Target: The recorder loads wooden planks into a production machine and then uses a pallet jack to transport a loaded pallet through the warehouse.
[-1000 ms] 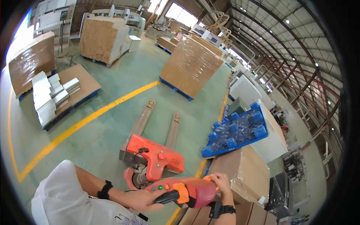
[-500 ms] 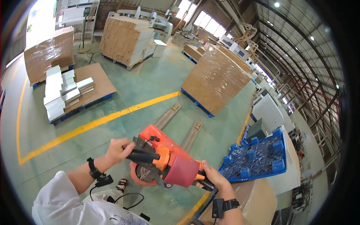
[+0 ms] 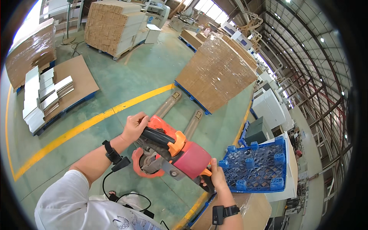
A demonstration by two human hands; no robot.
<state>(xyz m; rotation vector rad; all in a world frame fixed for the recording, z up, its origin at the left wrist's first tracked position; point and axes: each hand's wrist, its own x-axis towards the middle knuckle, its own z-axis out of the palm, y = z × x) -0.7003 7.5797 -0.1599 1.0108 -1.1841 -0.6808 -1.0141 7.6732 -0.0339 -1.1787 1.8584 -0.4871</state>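
An electric pallet truck [image 3: 159, 122] with a red-orange body stands in front of me on the green floor. Its tiller head [image 3: 193, 158] has a dark red cover, orange thumb levers and a black grip on each side. My left hand [image 3: 137, 126] is closed at the outer end of the left grip [image 3: 157, 136]. Around the right grip, my right hand [image 3: 218, 177] is closed, its thumb by the orange lever. Two metal forks [image 3: 193, 123] reach away from me, bare, their tips close to a film-wrapped stack of brown boards [image 3: 216, 73] on a blue pallet.
At left, white panels [image 3: 34, 101] lie on a brown sheet over a blue pallet. Another board stack [image 3: 105, 28] stands farther back. To my right, a blue plastic pallet [image 3: 264, 163] rests tilted near wrapped goods. A yellow line [image 3: 92, 122] crosses the floor.
The tiller head has turned, with my left hand farther forward and my right hand shifted slightly left. The fork tips appear nearer the wrapped stack, and the surroundings have shifted left and upward.
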